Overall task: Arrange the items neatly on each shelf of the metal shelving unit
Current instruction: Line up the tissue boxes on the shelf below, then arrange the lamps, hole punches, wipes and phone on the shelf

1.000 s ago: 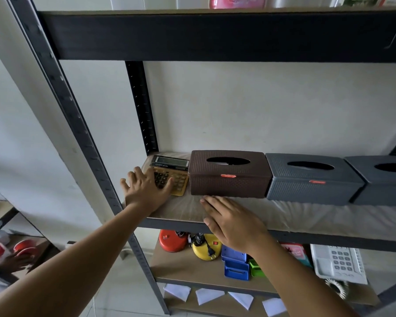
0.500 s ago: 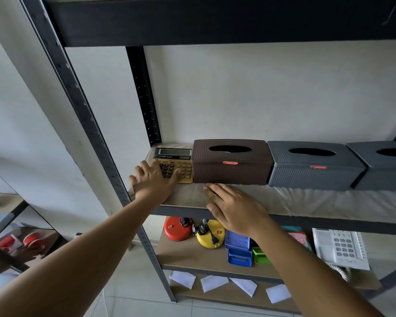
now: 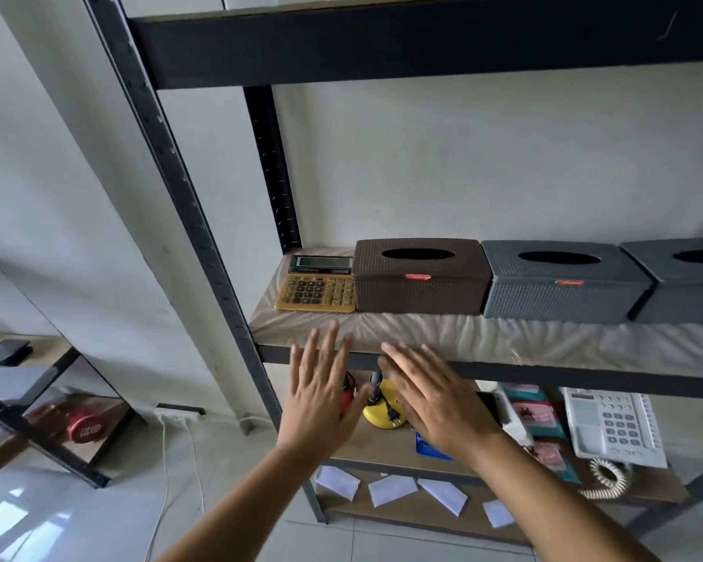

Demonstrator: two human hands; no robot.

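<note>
The calculator (image 3: pixel 316 287) is set at the left end of the middle shelf (image 3: pixel 504 342), its right edge touching the brown tissue box (image 3: pixel 421 275). Two grey tissue boxes (image 3: pixel 561 279) are lined up to the right of that, pushed to the back in one row (judged already tidied, fronts roughly level). The left hand (image 3: pixel 321 393) is held in front of the shelf edge with fingers straight and spread; nothing is held or touched. The right hand (image 3: pixel 435 395) is flat, fingers straight and close together, also empty, hanging before the lower shelf. The phone (image 3: pixel 613 423) and yellow plug reel (image 3: pixel 384 413) below are judged unsorted.
</note>
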